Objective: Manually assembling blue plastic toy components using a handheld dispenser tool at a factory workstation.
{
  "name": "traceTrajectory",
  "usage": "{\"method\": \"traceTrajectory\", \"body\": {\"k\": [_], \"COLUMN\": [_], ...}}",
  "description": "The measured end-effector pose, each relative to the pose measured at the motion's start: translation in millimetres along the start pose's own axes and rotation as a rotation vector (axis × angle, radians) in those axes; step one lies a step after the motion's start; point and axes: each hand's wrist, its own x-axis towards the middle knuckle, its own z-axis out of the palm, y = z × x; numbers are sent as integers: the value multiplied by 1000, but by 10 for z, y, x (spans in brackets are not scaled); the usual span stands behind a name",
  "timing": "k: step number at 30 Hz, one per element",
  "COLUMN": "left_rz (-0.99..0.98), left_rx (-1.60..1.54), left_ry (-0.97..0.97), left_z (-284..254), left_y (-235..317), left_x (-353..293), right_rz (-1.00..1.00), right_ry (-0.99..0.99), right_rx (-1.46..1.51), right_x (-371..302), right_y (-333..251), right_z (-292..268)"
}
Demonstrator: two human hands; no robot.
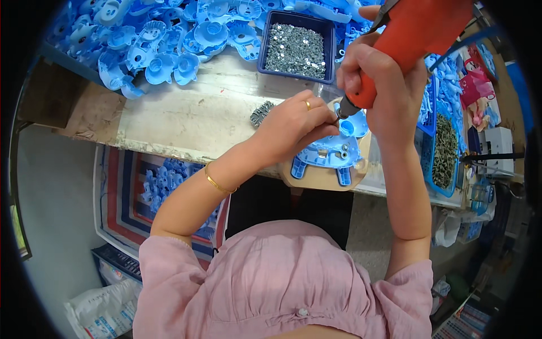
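My right hand [390, 85] wraps a red drill [423, 31]; by its tip my left hand [294, 123] curls, whether gripping I can't tell.

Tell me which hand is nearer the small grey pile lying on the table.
Left. The left hand is just right of the small grey pile; the right hand is farther right, gripping the orange power tool.

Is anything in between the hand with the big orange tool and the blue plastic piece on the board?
Yes: the orange power tool itself, held in the right hand, and the left hand, whose fingers are near the tool's tip, right by the blue plastic piece. Nothing else visible is in the way.
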Motion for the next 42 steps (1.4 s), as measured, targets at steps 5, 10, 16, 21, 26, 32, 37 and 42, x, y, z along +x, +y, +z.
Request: {"method": "traceTrajectory", "body": {"k": [5,10,16,21,26,32,37,42], "left_rz": [-134,-185,-190,-184,-159,-196,-203,-282], "left_rx": [111,198,241,235,259,295,256,261], "left_ry": [-35,-164,-198,-169,-132,-172,-174,-89], "left_z": [-81,-83,-41,-10,23,21,1,-161], "left_y": [158,176,142,144,147,177,219,269], "left_x": [-128,-277,-351,-375,-369,-343,-309,-438], "right_rz": [131,144,163,174,139,131,88,-153], "right_ry": [-9,21,36,87,107,89,-47,-165], "right_rx": [-4,32,93,97,8,20,3,-546], "right_x": [-225,-379,-436,-484,-570,-551,-422,-174], "right_y": [53,291,417,465,519,518,322,-344], "right_z": [35,74,127,139,142,161,64,22]}}
